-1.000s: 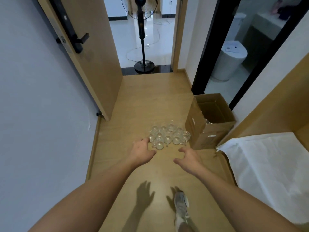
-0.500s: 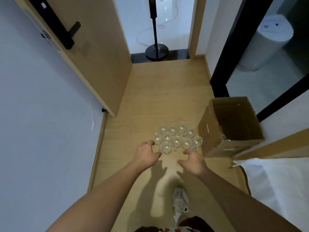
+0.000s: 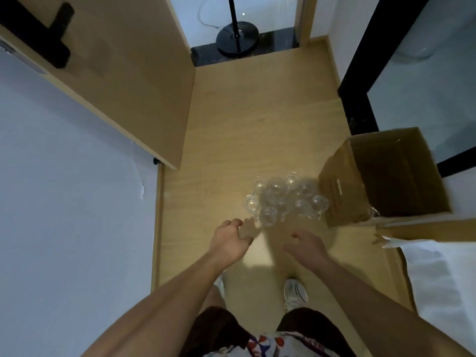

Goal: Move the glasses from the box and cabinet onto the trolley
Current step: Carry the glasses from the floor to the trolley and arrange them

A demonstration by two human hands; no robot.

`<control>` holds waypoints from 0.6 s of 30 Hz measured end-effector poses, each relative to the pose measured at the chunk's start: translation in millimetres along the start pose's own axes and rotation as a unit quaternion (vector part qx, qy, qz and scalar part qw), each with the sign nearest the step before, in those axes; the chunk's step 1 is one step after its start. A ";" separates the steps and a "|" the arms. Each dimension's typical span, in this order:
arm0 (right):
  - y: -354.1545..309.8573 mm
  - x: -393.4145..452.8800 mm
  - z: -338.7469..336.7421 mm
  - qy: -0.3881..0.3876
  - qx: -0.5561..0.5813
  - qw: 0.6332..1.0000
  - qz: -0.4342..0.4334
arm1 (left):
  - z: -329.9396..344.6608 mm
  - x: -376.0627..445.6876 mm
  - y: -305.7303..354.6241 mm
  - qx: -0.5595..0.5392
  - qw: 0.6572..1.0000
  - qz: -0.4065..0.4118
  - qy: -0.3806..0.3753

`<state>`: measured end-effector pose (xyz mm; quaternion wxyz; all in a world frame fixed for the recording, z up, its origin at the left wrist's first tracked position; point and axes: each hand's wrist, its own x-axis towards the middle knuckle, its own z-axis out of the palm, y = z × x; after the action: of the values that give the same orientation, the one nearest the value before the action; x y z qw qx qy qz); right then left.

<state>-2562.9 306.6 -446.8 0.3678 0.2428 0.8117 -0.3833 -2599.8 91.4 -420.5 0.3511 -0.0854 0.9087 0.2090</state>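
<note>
Several clear glasses (image 3: pixel 284 199) stand clustered on the wooden floor, just left of an open cardboard box (image 3: pixel 386 176). Another bit of glass (image 3: pixel 374 211) shows at the box's near right corner. My left hand (image 3: pixel 229 240) hovers short of the cluster's near left side, fingers loosely curled and holding nothing. To its right, my right hand (image 3: pixel 306 244) reaches toward the glasses with relaxed fingers, also holding nothing. Neither hand touches a glass. No trolley is in view.
A wooden door (image 3: pixel 123 81) stands ajar at the left against a white wall. A fan base (image 3: pixel 237 39) sits in the doorway ahead. A white sheet (image 3: pixel 438 274) covers a surface at the right. My shoes (image 3: pixel 295 292) are on the floor below the hands.
The view has tilted down and moved closer to the glasses. Both hands stay out in front, now a little short of the cluster, still holding nothing.
</note>
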 end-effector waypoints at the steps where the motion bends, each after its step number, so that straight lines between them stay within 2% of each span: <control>1: -5.8 7.3 4.7 0.003 0.011 1.000 0.008 | -5.1 12.0 -3.7 0.005 1.000 0.004 -0.005; 6: -35.4 41.8 40.8 0.032 0.070 0.994 0.072 | -32.2 77.7 -18.5 0.044 0.997 0.035 -0.050; 10: -55.9 64.6 80.0 0.031 0.123 0.981 0.144 | -42.1 116.3 -36.1 0.013 0.993 0.043 -0.108; 18: -56.1 130.2 159.9 0.049 0.231 0.950 0.203 | -5.3 190.2 -86.3 -0.068 0.985 -0.055 -0.148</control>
<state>-2614.8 160.2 -593.5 0.3319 0.4990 0.6515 -0.4652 -2717.5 10.0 -572.7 0.4863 -0.1269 0.8242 0.2610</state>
